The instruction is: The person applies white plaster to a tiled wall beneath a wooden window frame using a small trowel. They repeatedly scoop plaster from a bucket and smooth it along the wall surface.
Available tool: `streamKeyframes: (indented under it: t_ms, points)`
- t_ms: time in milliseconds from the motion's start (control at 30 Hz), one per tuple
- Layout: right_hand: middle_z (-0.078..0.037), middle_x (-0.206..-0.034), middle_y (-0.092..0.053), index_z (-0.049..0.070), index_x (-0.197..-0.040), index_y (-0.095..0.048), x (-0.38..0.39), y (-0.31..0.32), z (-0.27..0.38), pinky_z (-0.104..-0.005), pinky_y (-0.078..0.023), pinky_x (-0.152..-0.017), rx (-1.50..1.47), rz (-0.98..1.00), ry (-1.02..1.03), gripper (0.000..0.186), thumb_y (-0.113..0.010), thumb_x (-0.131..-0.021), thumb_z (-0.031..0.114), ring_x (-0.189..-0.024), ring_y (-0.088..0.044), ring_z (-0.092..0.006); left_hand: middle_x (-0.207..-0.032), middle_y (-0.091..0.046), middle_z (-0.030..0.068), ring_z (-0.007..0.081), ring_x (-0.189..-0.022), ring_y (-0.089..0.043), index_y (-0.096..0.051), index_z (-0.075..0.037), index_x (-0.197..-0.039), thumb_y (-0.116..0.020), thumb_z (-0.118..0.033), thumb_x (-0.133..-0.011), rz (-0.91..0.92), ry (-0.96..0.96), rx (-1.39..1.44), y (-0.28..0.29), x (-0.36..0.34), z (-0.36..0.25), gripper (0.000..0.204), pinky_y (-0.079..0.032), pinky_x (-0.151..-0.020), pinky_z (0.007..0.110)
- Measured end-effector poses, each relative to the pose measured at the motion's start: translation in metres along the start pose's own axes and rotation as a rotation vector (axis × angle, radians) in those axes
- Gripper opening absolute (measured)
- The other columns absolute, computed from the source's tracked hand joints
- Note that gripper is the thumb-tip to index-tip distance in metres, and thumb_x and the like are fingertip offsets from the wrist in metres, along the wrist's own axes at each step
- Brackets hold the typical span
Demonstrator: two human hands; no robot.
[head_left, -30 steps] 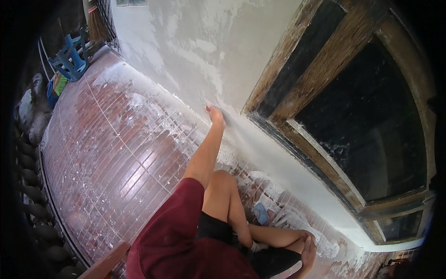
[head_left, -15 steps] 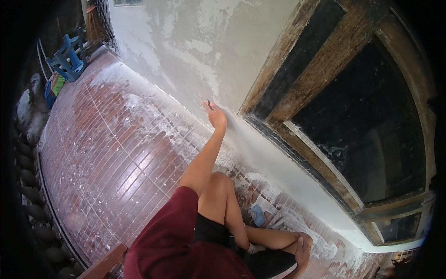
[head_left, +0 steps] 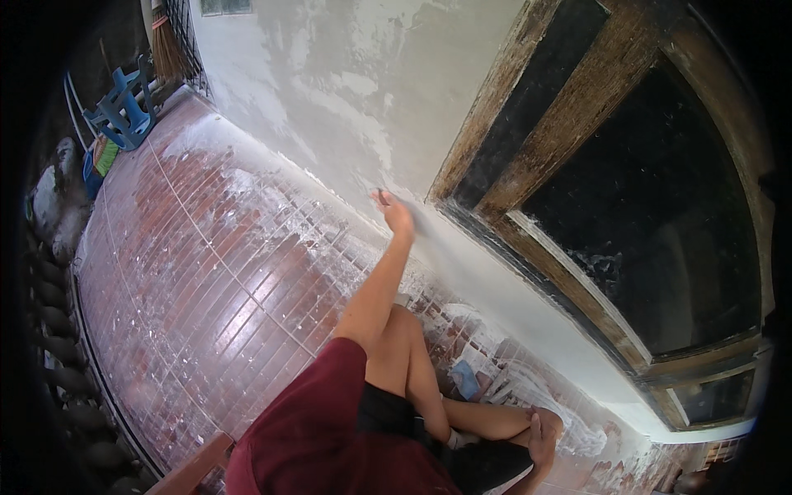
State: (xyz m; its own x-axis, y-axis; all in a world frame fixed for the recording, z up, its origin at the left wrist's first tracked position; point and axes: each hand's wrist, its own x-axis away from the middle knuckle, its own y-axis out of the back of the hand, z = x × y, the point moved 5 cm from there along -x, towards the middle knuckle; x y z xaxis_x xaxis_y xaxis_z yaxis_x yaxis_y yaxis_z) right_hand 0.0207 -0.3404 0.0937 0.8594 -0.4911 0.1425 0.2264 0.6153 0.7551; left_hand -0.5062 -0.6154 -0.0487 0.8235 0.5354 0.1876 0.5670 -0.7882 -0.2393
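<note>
My left hand (head_left: 396, 216) is at the foot of the pale plastered wall (head_left: 330, 91), left of the window frame's lower corner. Its fingers are closed around a small dark, thin piece (head_left: 382, 195), too small and blurred to name. The wall there carries whitish, uneven patches of filler. My right hand (head_left: 541, 437) rests over my bent knee (head_left: 551, 419) at the lower right, fingers lying along it, with no tool visible in it.
A worn wooden frame (head_left: 569, 107) with dark panes fills the right side. Dusty reddish floor tiles (head_left: 247, 272) run along the wall. A light blue crumpled piece (head_left: 465, 379) lies near my legs. A blue stool (head_left: 124, 111) and a broom (head_left: 167, 45) stand at the far left.
My left hand has shifted slightly down and to the right against the wall. The whole view has tilted a little; my right hand stays on the knee.
</note>
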Motion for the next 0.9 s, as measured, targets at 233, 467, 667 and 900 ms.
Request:
streamKeyframes:
  t_ms: [233,467,667,900]
  points:
    - [-0.019,-0.102,-0.071,-0.003,-0.116,-0.064,0.013,0.007,-0.014,-0.034,-0.05,-0.088,0.048,-0.084,0.009,0.032,-0.052,-0.101,0.022,-0.097,-0.068,-0.0262,-0.153,-0.033,0.0099,0.0248,-0.138,-0.034,-0.025,-0.009,-0.152,-0.024,-0.054,-0.103,0.205,0.588,0.122,0.031,-0.048,0.114,0.066,-0.025,-0.115,0.039]
    - [-0.021,-0.1,-0.071,-0.003,-0.113,-0.065,0.021,0.024,-0.01,-0.035,-0.05,-0.089,0.049,-0.121,0.002,0.029,-0.056,-0.098,0.02,-0.098,-0.068,-0.0291,-0.162,-0.014,0.0128,0.0276,-0.147,-0.02,-0.016,-0.003,-0.154,-0.028,-0.043,-0.105,0.08,0.066,0.347,0.002,-0.088,0.008,0.065,-0.018,-0.12,0.037]
    - [-0.021,-0.099,-0.07,-0.001,-0.112,-0.064,0.022,0.019,-0.015,-0.0372,-0.052,-0.081,0.053,-0.116,0.052,0.025,-0.06,-0.095,0.017,-0.094,-0.069,-0.0339,-0.16,-0.019,0.0153,0.0274,-0.147,-0.021,-0.018,-0.001,-0.153,-0.034,-0.04,-0.104,0.211,-0.053,0.098,0.025,-0.077,0.011,0.064,-0.023,-0.117,0.036]
    - [-0.02,-0.096,-0.07,-0.001,-0.111,-0.064,0.023,0.019,-0.008,-0.0364,-0.052,-0.08,-0.012,-0.126,0.102,0.024,-0.062,-0.093,0.015,-0.092,-0.07,-0.0331,-0.139,-0.046,0.0081,0.0269,-0.134,-0.037,-0.046,-0.015,-0.129,-0.031,-0.051,-0.102,0.498,0.752,-0.154,0.01,0.04,0.068,0.048,-0.019,-0.115,0.056]
